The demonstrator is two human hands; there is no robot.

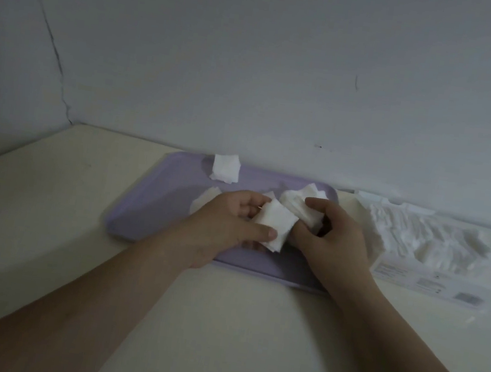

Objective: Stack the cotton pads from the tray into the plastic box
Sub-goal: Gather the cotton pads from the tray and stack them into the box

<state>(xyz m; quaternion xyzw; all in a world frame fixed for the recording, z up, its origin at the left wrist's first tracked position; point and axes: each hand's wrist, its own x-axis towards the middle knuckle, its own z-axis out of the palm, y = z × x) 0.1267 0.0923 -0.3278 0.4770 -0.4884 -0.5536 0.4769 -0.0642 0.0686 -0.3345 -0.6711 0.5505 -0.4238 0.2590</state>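
Curling, left fingers pinch pads while right fingers clasp pile.

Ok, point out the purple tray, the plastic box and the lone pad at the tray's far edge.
purple tray (154, 205), head view, bare floor at left
plastic box (431, 283), head view, labelled front wall
lone pad (225, 168), head view, its middle

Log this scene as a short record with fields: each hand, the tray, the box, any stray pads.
tray: purple, on the pale table
left hand: pinches a small pad stack over the tray
right hand: fingers curled round a pad pile on the tray
stray pad: alone at the tray's far edge
plastic box: right of the tray, already holding many pads
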